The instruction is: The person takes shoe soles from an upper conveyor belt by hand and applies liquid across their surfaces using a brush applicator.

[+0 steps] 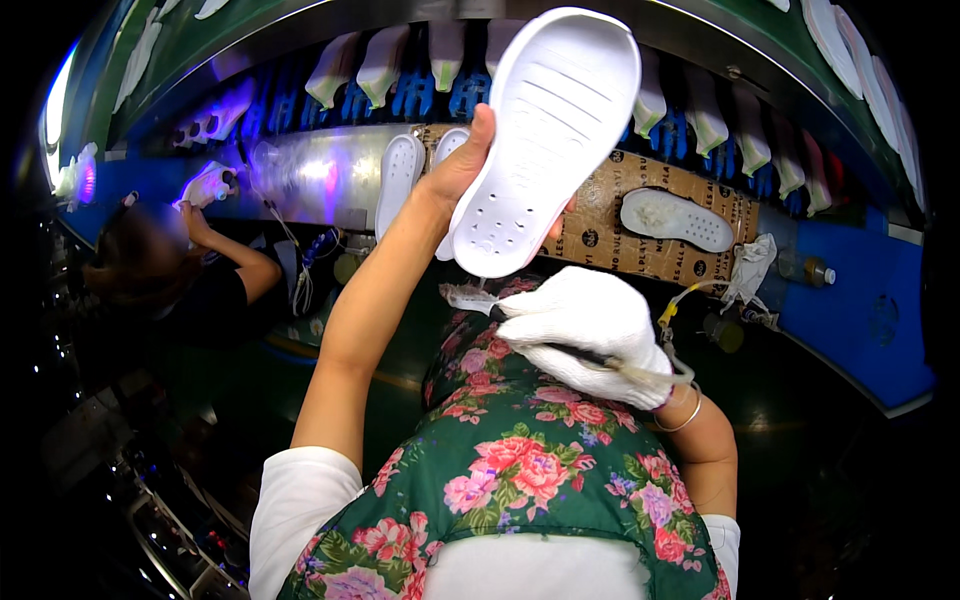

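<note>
A white foam shoe sole (545,130) is held up tilted by my bare left hand (462,165), whose thumb lies along its edge. Grooves cross its wide end, and small holes dot its narrow end. Just below the sole is my right hand (585,330), in a white knit glove and closed around a thin-handled brush (470,297). The brush's pale tip points left under the sole's narrow end and appears apart from it. On the bench, two more white soles, one of them a perforated sole (400,180), lie left of the held one. Another sole (676,220) rests on printed cardboard (600,225) to the right.
Shoe uppers on lasts (445,55) hang along a rack behind the bench. A crumpled white cloth (752,265), a yellow hose fitting (668,312) and a clear bottle (805,268) are at the right. Another person (190,250) works at the left, holding a shoe (208,184).
</note>
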`<control>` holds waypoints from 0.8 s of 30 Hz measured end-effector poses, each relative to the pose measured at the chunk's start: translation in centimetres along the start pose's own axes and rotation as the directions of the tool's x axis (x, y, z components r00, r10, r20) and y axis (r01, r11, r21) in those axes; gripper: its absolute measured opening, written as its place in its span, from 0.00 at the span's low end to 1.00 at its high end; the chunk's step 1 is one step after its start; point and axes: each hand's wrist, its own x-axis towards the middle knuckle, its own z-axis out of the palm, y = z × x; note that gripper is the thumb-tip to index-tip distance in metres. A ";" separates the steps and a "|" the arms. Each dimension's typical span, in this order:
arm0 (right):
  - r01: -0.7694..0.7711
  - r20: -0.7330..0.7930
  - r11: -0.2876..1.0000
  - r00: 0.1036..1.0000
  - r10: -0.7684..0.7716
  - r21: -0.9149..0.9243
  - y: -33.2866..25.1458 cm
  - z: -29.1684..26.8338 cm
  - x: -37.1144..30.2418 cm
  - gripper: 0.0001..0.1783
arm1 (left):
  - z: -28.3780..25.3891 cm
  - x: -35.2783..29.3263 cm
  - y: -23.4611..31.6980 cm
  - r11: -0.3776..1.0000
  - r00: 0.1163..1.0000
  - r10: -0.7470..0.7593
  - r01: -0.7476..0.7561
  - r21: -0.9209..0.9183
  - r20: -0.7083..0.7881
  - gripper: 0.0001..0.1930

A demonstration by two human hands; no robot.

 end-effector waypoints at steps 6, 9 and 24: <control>0.173 -0.006 0.889 0.981 -0.194 -0.424 1.3 0.4 -0.5 0.19 | 2.4 1.2 0.6 0.952 0.976 -0.100 0.150 0.268 -0.191 0.50; 0.189 0.042 0.858 0.980 -0.193 -0.478 1.0 0.8 -0.2 0.18 | 2.3 1.7 1.2 0.888 0.964 -0.155 0.231 0.398 -0.214 0.47; -0.065 0.013 0.993 0.998 0.067 -0.095 0.8 -0.5 0.2 0.16 | 4.5 3.9 2.5 0.177 0.832 -0.364 0.502 0.846 -0.418 0.57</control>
